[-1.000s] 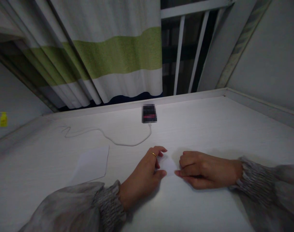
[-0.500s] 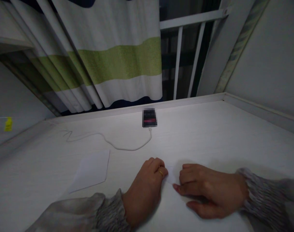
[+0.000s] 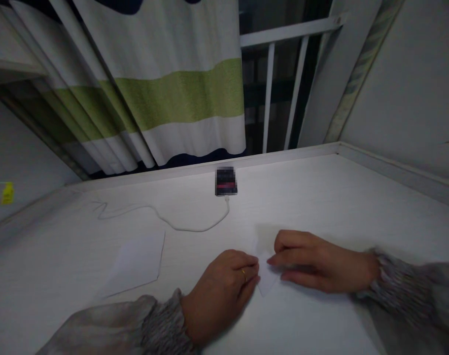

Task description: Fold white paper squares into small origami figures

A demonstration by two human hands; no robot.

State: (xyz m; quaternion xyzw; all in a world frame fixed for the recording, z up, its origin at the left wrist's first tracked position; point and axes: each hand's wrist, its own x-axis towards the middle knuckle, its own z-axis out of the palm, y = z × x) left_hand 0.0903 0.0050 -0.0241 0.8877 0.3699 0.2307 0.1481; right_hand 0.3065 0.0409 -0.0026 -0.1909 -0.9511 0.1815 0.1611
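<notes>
A small piece of white folded paper [image 3: 266,280] lies on the white surface between my two hands, one pointed corner facing me. My left hand [image 3: 224,288], with a gold ring, has its fingers closed together at the paper's left edge, holding it down. From the right comes my right hand [image 3: 316,261], its forefinger tip at the paper and its thumb slightly apart below. Its other fingers are bent. Both hands cover parts of the paper, so its full outline is hidden.
A larger white sheet [image 3: 137,264] lies to the left. Farther back, a pale cable [image 3: 194,230] runs to a dark, pixelated object [image 3: 226,181] by the raised back edge. Behind hang a striped curtain [image 3: 180,98] and white window bars [image 3: 268,98]. A yellow tag [image 3: 7,193] shows at far left.
My right hand has risen a little away from me, its thumb closer to its forefinger. My left fingers have shifted slightly, and more of the folded paper's near corner shows.
</notes>
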